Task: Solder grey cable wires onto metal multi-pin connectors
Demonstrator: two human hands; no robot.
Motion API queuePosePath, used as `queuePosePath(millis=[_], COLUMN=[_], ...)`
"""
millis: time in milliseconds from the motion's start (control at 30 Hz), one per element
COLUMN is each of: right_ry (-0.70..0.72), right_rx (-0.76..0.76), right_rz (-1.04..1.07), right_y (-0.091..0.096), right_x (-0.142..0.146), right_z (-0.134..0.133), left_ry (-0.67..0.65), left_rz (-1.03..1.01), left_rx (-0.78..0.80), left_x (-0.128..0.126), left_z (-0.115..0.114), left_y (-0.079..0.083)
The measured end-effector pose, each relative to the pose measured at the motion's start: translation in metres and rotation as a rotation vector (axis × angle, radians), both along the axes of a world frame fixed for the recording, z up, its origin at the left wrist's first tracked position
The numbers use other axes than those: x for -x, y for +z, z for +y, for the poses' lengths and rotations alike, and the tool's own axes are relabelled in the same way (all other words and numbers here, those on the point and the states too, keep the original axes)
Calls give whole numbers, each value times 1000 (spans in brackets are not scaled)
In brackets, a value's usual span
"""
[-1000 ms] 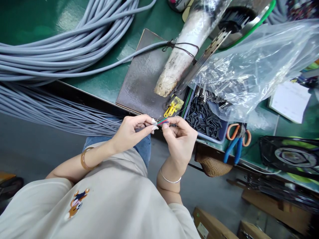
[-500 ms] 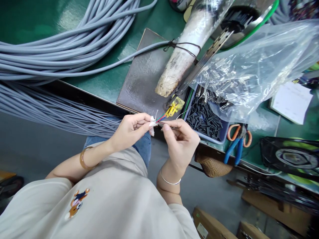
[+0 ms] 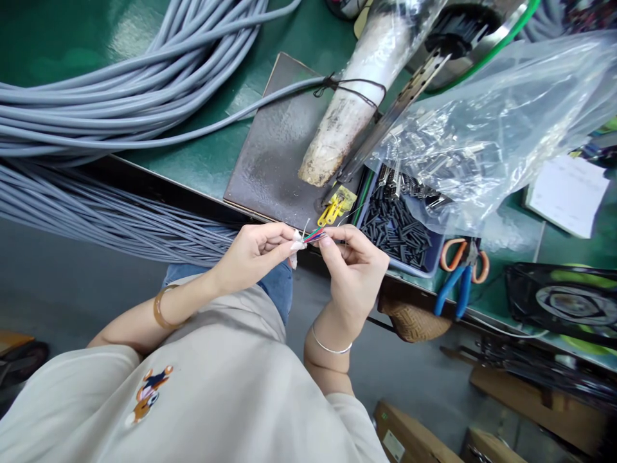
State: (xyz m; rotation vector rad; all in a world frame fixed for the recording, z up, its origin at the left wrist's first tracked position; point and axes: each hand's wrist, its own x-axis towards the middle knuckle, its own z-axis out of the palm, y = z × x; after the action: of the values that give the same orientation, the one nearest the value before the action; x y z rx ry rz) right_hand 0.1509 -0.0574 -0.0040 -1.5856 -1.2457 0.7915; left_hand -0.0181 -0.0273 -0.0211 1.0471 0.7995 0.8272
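Thin coloured wires (image 3: 314, 236), red, green and blue among them, stretch between my two hands in front of the bench edge. My left hand (image 3: 258, 251) pinches the bundle at its left end. White material (image 3: 294, 247) covers the left fingertips there, and I cannot tell whether it is on the fingers or around the wires. My right hand (image 3: 354, 263) has thumb and forefinger closed on the other end of the wires. Just above lies a yellow metal-looking piece (image 3: 332, 212), apart from the fingers. A loose pale strand sticks up beside the left fingertips.
A dark board (image 3: 270, 148) lies on the green bench under a white wrapped tube (image 3: 337, 135). To the right are a bin (image 3: 421, 272) of short black sleeves (image 3: 395, 231), a plastic bag (image 3: 511, 141) of metal parts and pliers (image 3: 460, 276). Grey cable coils (image 3: 144, 109) fill the left.
My right fingers have moved slightly and now pinch the coloured wires, which point right rather than up toward the yellow piece. My left hand holds almost the same place.
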Motion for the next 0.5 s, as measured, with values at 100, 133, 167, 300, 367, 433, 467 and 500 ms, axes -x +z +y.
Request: queuePosePath(millis=[100,133,167,300,367,433,467,500], right_ry=[4,11,17,-18,-49,-54,-44,-29], right_rx=[18,18,12,-75,-122,-148,-153,-155], right_rz=[4,9,15,20,-22,-97,-138,-174], right_y=[1,1,1,-3,-5,-6,-6,-6], right_x=[0,0,0,-1,-2,-1,-1,0], right_z=[1,1,0,-3,-5,-6,-7,-8], left_ry=[100,127,144,79,-26,-111,-136,-152], left_rz=[68,84,92,32,-31,-85,-106,-126], left_rx=[-55,-76,-88,-5,112,220,260,289], left_x=[-3,-3,-3,-1,2,5,6,6], left_z=[-4,-5,-6,-3,1,5,7,8], left_y=[-4,-5,-5,-2,-1,0,0,0])
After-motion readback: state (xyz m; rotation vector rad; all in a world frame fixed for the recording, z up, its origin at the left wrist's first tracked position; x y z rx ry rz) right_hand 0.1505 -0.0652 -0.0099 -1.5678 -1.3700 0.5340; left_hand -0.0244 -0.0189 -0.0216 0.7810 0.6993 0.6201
